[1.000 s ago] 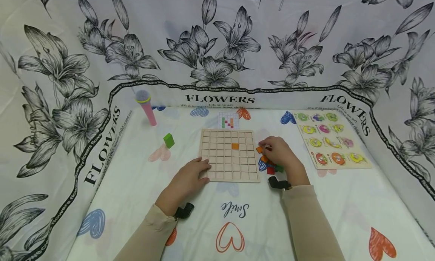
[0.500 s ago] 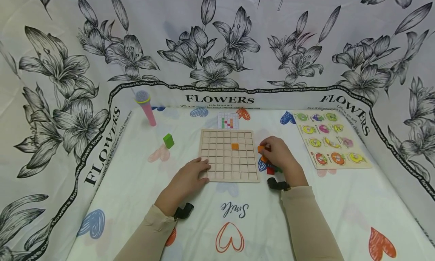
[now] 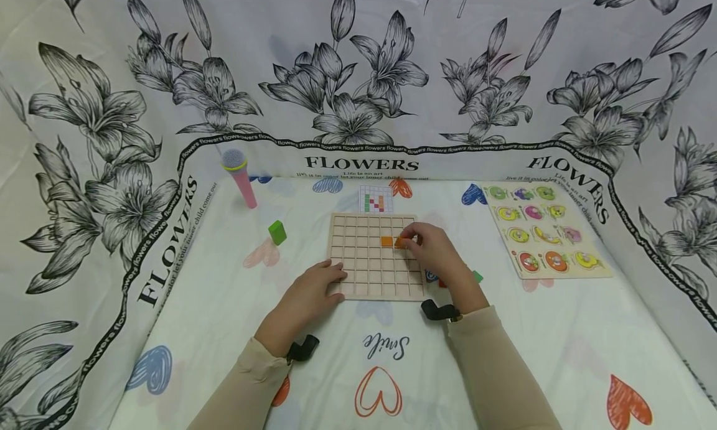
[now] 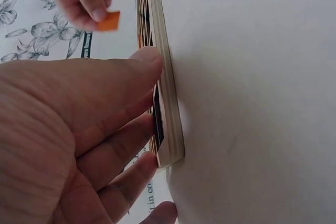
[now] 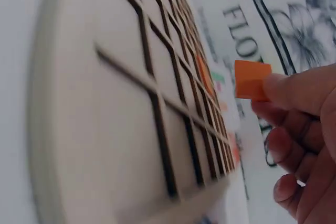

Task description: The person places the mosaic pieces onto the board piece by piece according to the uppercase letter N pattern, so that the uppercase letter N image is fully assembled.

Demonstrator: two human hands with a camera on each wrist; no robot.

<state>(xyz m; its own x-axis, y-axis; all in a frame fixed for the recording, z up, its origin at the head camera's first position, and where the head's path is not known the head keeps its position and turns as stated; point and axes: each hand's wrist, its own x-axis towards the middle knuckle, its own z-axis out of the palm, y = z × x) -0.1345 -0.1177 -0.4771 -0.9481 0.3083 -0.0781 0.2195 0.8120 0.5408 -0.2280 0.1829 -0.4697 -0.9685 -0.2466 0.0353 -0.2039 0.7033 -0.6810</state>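
Observation:
A pale wooden grid board lies in the middle of the table, with one orange square tile set in a cell. My left hand rests at the board's near left corner; its thumb and fingertips touch the edge with the fingers loosely extended. Over the right part of the grid, my right hand pinches a second orange square tile between thumb and finger, just right of the first one. Green and red pieces show beside my right wrist, partly hidden by it.
A pattern card with coloured squares lies behind the board. At the left are a green block and a pink toy microphone. A fruit puzzle board lies at the right. A flowered cloth hangs behind the table.
My right hand has picked an orange tile from the loose pieces and moved left with it over the board. The left hand has stayed at the board's edge.

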